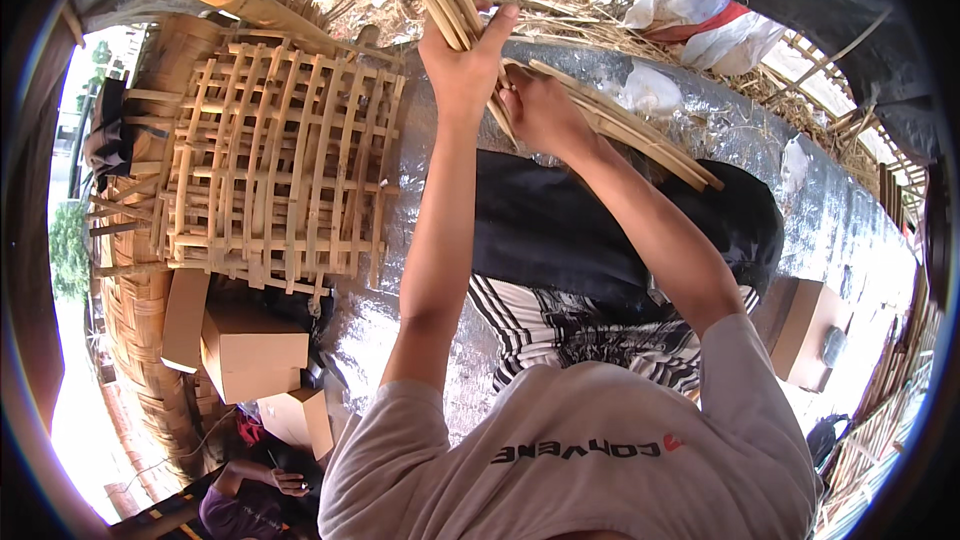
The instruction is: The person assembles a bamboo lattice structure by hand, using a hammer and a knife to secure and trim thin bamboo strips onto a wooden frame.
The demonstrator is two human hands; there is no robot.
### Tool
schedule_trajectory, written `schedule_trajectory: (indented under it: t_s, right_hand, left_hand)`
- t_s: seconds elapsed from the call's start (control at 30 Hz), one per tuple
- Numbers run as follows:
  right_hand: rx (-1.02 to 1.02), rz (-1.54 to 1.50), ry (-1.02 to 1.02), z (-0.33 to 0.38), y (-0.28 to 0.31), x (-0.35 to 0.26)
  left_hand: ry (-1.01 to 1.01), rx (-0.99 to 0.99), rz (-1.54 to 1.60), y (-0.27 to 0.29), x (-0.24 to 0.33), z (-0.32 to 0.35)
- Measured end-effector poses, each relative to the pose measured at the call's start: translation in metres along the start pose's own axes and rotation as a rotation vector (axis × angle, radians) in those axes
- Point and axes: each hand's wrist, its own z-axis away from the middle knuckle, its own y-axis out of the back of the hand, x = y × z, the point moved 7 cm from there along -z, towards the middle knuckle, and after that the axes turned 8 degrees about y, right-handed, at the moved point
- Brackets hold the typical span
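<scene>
While left hand (464,68) is clasping bamboo sticks (447,10) right of the lattice (285,155), right hand (543,110) is seemingly pinching them lower, a steady left hold likely helping.

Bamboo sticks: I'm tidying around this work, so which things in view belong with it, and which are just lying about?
Belonging to the job:
- bamboo sticks in the left hand
- loose sticks beside the right hand
- probably the bamboo lattices

Apparently just lying about:
- cardboard boxes
- white-and-red sack
</scene>
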Motion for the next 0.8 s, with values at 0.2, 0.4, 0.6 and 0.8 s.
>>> schedule_trajectory:
  t_s: [0.2,0.4,0.6,0.8]
  right_hand:
    - [-0.044,0.048,0.001,-0.002,-0.003,0.007]
    - [-0.068,-0.070,-0.036,0.027,-0.011,0.031]
    - [-0.136,0.426,-0.561,0.124,0.045,0.187]
    - [-0.207,0.634,-0.408,0.181,0.063,0.194]
  left_hand:
    - [0.068,-0.048,0.057,-0.003,0.000,0.001]
    - [0.082,-0.076,-0.035,-0.006,0.004,0.003]
    - [0.083,0.015,0.097,0.003,-0.011,0.001]
    - [0.033,0.069,0.059,0.008,0.007,0.001]
